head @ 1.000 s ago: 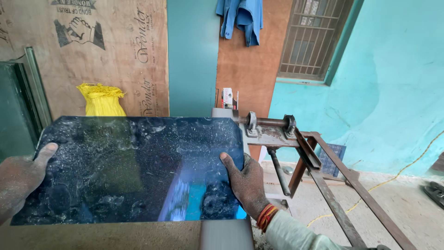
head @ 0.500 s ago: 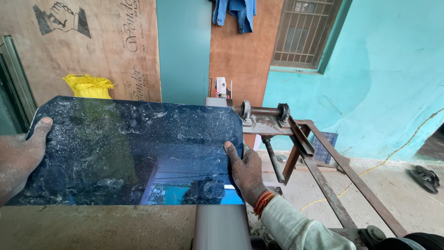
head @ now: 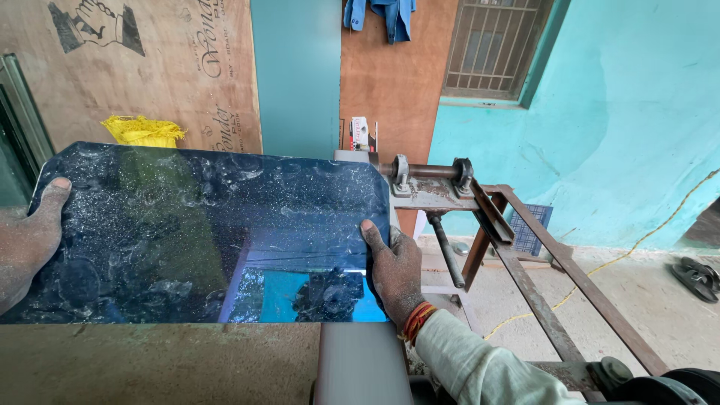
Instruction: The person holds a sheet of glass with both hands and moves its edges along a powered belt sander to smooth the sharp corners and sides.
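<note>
— What do the hands hold?
— The left hand [head: 30, 244] and right hand [head: 394, 266] each grip an opposite edge of a dark glass sheet [head: 202, 232], spanning flat between them.

**Glass, rust and plywood**

A glossy, dark-tinted glass sheet [head: 210, 232], speckled with dust and smears, is held at its edges by both hands [head: 26, 244] [head: 395, 266]. At 3 o'clock a rough, rusted steel frame [head: 517, 255] is seen. Matt plywood boards [head: 172, 67] are seen at 12 o'clock, and a dull, smooth tabletop [head: 150, 364] at 6 o'clock.
</note>
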